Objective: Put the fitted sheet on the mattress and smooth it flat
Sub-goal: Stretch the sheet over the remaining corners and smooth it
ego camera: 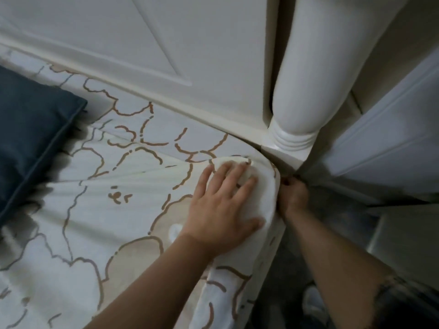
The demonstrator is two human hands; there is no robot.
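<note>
**Corner of the sheet being seated at the headboard post**

The left hand [221, 207] lies flat with straight, spread fingers on top of the mattress corner, pressing the white fitted sheet with brown cloud outlines [133, 186] down where it rounds over the edge. The right hand [293, 197] reaches down the side of that corner, into the gap by the bed frame; its grip looks curled as if pulling the sheet's hem downward, but the fingers are mostly hidden behind the fabric, so I cannot tell what it holds.

The sheet already covers the top of the mattress in view and drapes down its near side. Creases fan out from the corner across the bed toward a dark blue square cushion [31, 138] lying on the sheet at the left edge. Just beyond the corner stand the cream panelled headboard [166, 43] and its round turned post [306, 79].

The step in hand appears to be tucking this corner. Next, I judge, the hem needs drawing fully under the mattress, then the radiating creases need stroking outward; the cushion would likely hinder that.
</note>
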